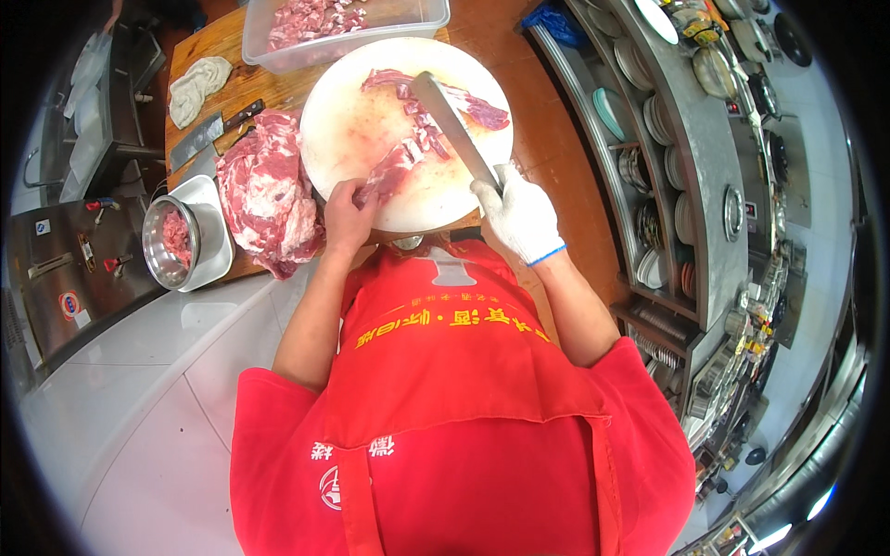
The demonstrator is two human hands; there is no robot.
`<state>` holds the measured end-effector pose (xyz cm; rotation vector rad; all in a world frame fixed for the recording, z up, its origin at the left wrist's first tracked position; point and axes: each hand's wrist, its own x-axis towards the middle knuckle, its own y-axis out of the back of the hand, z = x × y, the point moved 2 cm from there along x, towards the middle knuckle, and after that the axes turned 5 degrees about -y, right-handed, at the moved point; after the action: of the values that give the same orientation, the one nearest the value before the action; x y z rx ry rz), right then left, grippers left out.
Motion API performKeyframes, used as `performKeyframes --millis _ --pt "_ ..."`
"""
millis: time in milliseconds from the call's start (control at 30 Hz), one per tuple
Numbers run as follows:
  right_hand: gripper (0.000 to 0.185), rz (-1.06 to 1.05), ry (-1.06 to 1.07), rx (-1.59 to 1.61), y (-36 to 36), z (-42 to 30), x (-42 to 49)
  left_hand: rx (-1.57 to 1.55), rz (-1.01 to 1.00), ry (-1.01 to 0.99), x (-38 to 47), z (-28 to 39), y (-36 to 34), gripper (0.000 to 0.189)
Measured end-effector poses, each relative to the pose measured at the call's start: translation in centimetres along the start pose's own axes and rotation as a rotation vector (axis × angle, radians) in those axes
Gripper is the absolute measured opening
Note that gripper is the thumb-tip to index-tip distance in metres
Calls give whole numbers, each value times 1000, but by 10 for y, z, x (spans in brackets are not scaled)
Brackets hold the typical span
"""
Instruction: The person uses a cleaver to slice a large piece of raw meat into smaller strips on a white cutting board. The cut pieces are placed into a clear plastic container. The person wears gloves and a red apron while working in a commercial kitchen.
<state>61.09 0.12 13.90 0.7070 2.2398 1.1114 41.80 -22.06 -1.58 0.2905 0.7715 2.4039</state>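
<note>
My right hand (520,214), in a white knit glove with a blue cuff, is closed around the handle of a knife (452,125). Its broad blade lies above the cut meat on a round white cutting board (341,118). My bare left hand (350,217) grips the near end of a strip of raw meat (396,169) at the board's lower left edge. Small cut pieces (427,131) lie beyond that strip, and another meat strip (483,111) rests across the far right part of the board. A large chunk of raw meat (268,187) sits just left of the board.
A plastic bin (348,52) with diced meat stands behind the board. On the wooden table (285,89) lie a cleaver (198,141) and a cloth (198,89). A steel bowl (151,243) of meat tilts in a white tray (226,260). Shelves (709,208) with dishes stand right.
</note>
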Motion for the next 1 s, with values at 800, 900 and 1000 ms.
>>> performKeyframes --millis 800,900,1000 --pt "40 -243 -77 -82 -38 51 -20 147 -322 200 1 19 18 27" --pt "41 -282 -100 -54 -31 63 -29 185 -208 41 -3 34 20 19" --pt "42 -346 -135 64 -17 79 -37 292 -33 -292 -10 42 19 15"
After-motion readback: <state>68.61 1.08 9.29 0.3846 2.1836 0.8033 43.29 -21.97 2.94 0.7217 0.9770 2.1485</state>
